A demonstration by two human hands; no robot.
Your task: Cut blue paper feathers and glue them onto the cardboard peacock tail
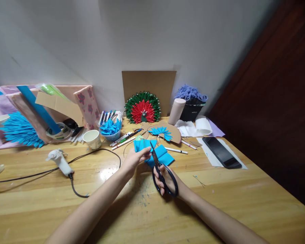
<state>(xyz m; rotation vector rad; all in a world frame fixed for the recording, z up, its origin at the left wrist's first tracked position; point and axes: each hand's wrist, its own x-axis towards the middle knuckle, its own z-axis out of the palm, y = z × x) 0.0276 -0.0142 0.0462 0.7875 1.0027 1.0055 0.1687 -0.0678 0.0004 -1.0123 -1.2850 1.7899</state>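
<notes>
My left hand (137, 156) pinches a piece of bright blue paper (143, 144) between thumb and fingers. Black-handled scissors (155, 158) are in my right hand (169, 179), with its fingers through the large loops. The blades point up and away from me, close beside the held piece; whether they touch it I cannot tell. Just behind the blades, a creased blue sheet (164, 156) lies on the table. Farther back sits a cardboard shape (173, 131) with blue petals (160, 133) arranged on it.
A red and green peacock craft (143, 107) leans against a cardboard panel (149, 81). A tub of blue petals (111, 130) and a paper cup (92, 139) stand left. A corded white glue gun (62, 163) lies nearer. At right are a phone (221, 152) and a pink bottle (177, 111).
</notes>
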